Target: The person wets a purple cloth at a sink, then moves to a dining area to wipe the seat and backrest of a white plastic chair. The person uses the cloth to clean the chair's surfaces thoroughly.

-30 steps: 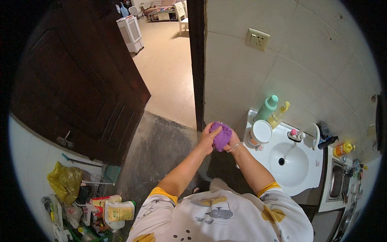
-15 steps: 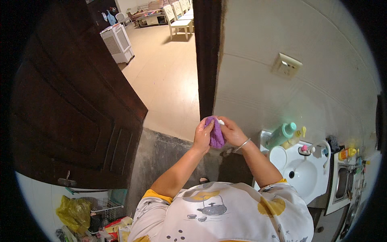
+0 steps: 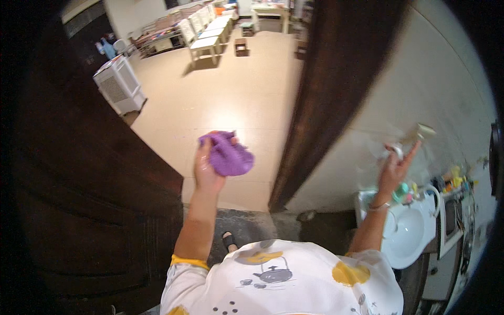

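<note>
And here on the right, containers first: the white sink [image 3: 408, 237] sits beyond the right forearm, the green bottle [image 3: 400, 192] at its back edge, a yellow bottle [image 3: 455, 171] farther along — what either bottle holds, I can't tell. Now the left hand [image 3: 205, 167], fingers folded round the purple cloth [image 3: 231, 157], holding it up in front of the pale floor [image 3: 252, 105] in the doorway. Over to the right hand [image 3: 394, 170]: a small white thing [image 3: 397, 151] in its grip, one finger stretched toward the wall socket [image 3: 425, 131], contact impossible to judge. Half a second ago both hands were together at the cloth — now they're well apart, and more white chairs [image 3: 203, 43] have come into view.
</note>
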`<state>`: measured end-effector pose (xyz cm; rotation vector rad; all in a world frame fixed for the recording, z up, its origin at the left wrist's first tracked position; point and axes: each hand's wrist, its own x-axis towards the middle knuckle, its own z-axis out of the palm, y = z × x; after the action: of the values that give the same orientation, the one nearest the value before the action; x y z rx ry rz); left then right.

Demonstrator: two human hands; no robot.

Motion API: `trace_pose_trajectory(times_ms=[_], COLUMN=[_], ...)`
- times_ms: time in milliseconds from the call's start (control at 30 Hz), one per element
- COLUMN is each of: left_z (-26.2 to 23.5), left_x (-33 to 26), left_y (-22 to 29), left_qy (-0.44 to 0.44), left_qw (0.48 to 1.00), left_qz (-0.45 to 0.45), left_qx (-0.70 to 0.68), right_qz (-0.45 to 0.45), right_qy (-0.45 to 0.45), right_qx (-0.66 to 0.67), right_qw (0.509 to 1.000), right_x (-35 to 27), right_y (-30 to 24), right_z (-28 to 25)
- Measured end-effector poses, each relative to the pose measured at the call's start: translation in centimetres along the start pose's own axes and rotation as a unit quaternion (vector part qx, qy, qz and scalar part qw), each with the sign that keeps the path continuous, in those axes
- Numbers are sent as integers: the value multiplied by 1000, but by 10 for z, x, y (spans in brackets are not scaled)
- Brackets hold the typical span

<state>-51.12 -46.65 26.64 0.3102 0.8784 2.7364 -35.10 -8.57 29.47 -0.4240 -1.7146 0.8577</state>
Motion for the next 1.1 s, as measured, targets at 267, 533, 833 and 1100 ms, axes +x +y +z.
trace_pose_trajectory(times_ms=[267,533,833,1100], left_z=[-106,-239,-319,-436], left_x=[141,337,557,702], left_y=[63,9,84,105], left_qy=[-36,-110,116,318], left_qw=[994,959,962,922], left_qz=[-63,-152,-191,-218], left_qx=[-82,-212,158,42], right_qz=[44,318,459,334], right_qy=[81,-91,-576,-480], right_qx=[-264,-542,-426,-130], right_qw=[960,773,525,801], right_x=[1,-293,-421,-89], right_y=[76,241,275,296], right_z=[-51,74,399,827])
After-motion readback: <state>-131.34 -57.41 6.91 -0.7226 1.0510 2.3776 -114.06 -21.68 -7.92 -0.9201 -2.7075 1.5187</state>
